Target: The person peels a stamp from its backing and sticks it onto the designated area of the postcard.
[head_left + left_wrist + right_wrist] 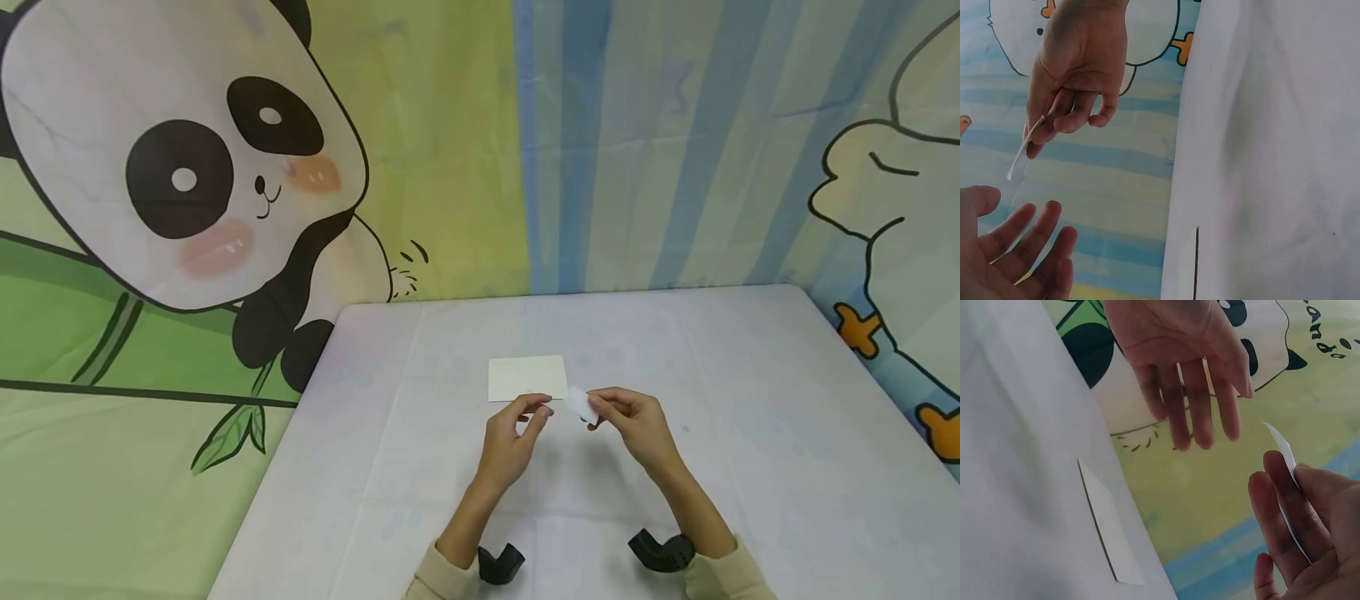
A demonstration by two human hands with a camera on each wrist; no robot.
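Observation:
A small white piece of paper point(579, 403) is pinched between the thumb and fingers of my right hand point(637, 425). In the right wrist view the paper point(1282, 442) looks thin and slightly curved, seen nearly edge-on. Just left of it, my left hand point(510, 446) is held up with its fingers loosely bent and nothing between them. A small gap parts the left fingertips from the paper. Behind both hands, a flat white rectangular card point(527, 377) lies on the table; in the right wrist view the card point(1110, 531) shows a dark edge.
The table point(750, 375) is covered in a pale cloth. Behind it hangs a printed curtain point(450, 150) with a panda and stripes. A black curved piece point(501, 565) sits at the left wrist, and another black piece point(662, 552) at the right.

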